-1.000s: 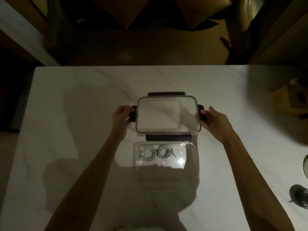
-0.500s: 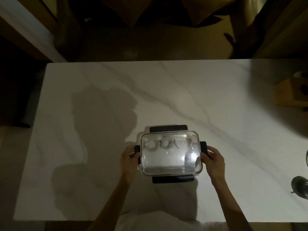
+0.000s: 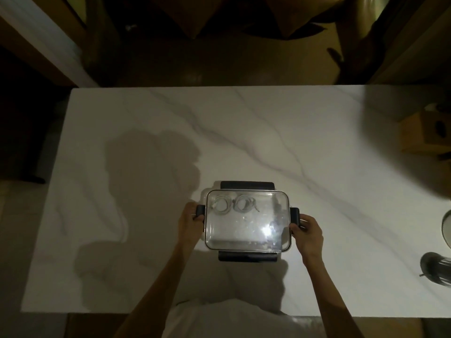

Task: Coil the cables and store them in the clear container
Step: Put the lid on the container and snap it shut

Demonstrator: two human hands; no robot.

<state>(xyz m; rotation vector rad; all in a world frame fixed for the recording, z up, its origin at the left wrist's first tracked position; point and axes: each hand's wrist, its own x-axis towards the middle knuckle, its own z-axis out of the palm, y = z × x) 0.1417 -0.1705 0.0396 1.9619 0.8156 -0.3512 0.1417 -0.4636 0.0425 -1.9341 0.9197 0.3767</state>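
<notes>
Head view: lid on the box, latching step in hand

I see both coiled white cables [image 3: 231, 204] lying side by side in the far-left corner of the clear rectangular plastic container [image 3: 268, 211], which sits on the white marble table [image 3: 146, 142] near its front edge, right before the person. The clear flat lid [image 3: 234, 240] lies over the container and looks squared to it.

Left hand [image 3: 189, 222]: fingers curled round the left black latch [image 3: 200, 211]. Right hand [image 3: 308, 234]: fingers curled round the right black latch [image 3: 294, 215]. The long black latches on the far side [image 3: 247, 185] and the near side [image 3: 247, 256] splay outward, so I read them as not yet fastened.

My judgement: coiling and storing are done; sealing is what remains. The next move calls for pressing both side latches down together, evenly, so the lid does not skew, then folding down the two long ones. Whether the lid's rim is fully seated I cannot tell in this dim light.
</notes>
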